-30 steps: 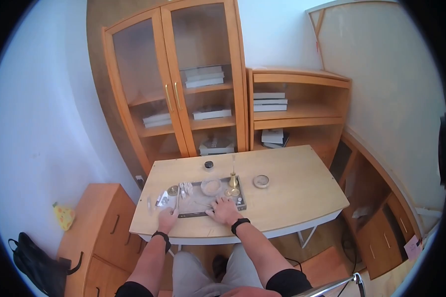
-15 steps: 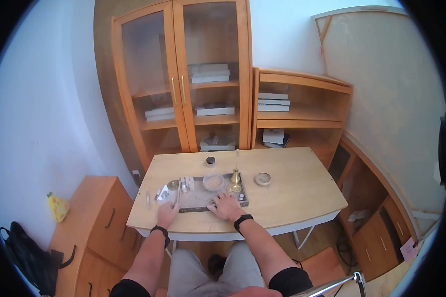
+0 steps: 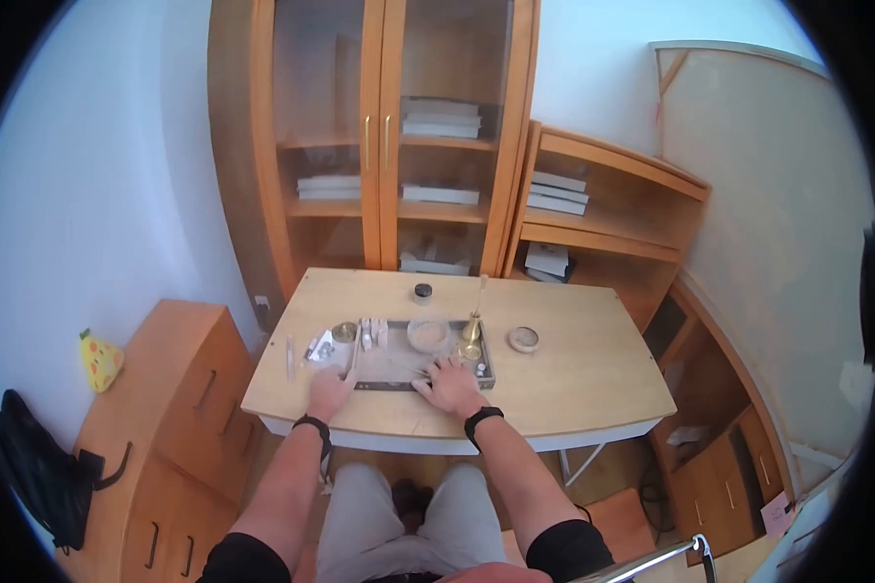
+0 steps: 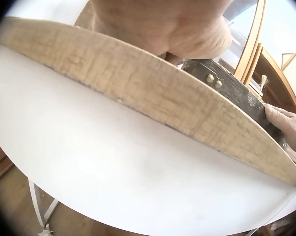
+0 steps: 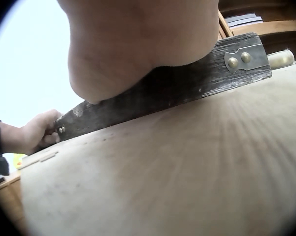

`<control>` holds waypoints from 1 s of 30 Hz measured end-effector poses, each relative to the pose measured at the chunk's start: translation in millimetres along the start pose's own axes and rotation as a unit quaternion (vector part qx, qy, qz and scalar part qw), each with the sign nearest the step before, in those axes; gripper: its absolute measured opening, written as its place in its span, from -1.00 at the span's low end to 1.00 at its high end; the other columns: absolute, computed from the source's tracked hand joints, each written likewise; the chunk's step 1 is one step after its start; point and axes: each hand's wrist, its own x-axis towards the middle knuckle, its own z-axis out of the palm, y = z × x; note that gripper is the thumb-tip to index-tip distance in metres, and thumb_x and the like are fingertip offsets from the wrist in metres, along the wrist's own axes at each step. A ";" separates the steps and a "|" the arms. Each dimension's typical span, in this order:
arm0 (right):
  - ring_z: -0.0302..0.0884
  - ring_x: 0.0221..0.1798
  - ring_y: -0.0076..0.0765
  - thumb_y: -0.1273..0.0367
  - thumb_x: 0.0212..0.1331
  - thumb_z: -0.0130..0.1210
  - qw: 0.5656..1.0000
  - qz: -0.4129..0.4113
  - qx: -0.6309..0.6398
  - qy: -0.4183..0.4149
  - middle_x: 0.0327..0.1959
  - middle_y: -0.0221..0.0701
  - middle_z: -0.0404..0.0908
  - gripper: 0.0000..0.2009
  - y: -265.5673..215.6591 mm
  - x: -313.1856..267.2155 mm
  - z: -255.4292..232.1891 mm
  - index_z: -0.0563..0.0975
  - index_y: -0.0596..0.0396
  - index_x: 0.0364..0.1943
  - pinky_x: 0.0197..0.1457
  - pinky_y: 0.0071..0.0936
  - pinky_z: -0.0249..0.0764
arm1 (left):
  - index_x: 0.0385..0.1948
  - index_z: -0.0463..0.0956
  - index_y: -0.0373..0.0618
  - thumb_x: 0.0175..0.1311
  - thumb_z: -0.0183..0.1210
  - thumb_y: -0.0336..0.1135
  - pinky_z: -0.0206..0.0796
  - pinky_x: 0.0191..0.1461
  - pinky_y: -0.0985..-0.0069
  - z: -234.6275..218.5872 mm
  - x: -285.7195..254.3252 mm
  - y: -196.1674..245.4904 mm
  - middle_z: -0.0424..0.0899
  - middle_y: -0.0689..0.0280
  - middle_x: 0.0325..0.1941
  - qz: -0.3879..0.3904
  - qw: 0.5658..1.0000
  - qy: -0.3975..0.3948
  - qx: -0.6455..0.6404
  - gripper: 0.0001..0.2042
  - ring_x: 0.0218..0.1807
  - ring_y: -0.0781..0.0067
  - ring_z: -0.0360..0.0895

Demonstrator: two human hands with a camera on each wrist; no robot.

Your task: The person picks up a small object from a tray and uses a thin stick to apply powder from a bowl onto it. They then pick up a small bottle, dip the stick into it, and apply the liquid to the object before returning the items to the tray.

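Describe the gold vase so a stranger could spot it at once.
Find the pale table before the tall glass-doored cabinet, then the dark-edged tray near its front edge. The gold vase stands toward the tray's far right corner, beside the round bowl. Unlike that low bowl, it rises to a narrow neck with a thin stick poking up from it.

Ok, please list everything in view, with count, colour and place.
table: 1, pale, centre
tray: 1, dark, on table
bowl: 1, whitish, in tray
vase: 1, gold, in tray
jar: 1, dark, behind tray
round container: 1, pale, right of tray
small items: several, mixed, in and beside tray
cabinets: several, brown, around table
books: several, pale, on shelves
bag: 1, black, left
toy-like item: 1, yellow, left
left hand, right hand: 2, bare, at tray
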 end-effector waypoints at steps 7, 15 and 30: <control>0.40 0.40 -0.02 -0.16 0.43 -0.13 1.000 0.000 -0.008 0.017 0.29 -0.18 0.51 -0.41 -1.2 0.5 -2.9 0.59 -0.02 0.18 0.41 -0.02 0.34 | -0.47 0.65 -0.28 0.22 0.25 -0.02 0.49 -0.20 0.07 -2.2 -1.5 4.3 0.69 -0.12 -0.42 -0.011 1.000 0.012 -0.016 -0.60 -0.30 -0.18 0.67; 0.38 0.42 -0.01 -0.17 0.42 -0.12 1.000 -0.004 0.005 0.027 0.31 -0.18 0.50 -0.39 0.0 0.3 -0.6 0.59 -0.01 0.19 0.42 -0.01 0.33 | -0.46 0.66 -0.27 0.22 0.26 -0.02 0.51 -0.17 0.09 -5.1 -1.8 7.9 0.70 -0.09 -0.42 -0.021 1.000 0.004 -0.016 -0.61 -0.29 -0.18 0.68; 0.55 0.23 0.04 -0.14 0.39 -0.04 0.993 0.012 0.099 0.061 0.21 -0.16 0.60 -0.45 7.8 -0.7 3.0 0.68 0.01 0.04 0.32 -0.09 0.45 | -0.46 0.65 -0.27 0.21 0.24 -0.01 0.50 -0.13 0.09 -3.5 0.6 4.9 0.70 -0.09 -0.41 -0.032 0.999 -0.010 -0.008 -0.60 -0.27 -0.16 0.68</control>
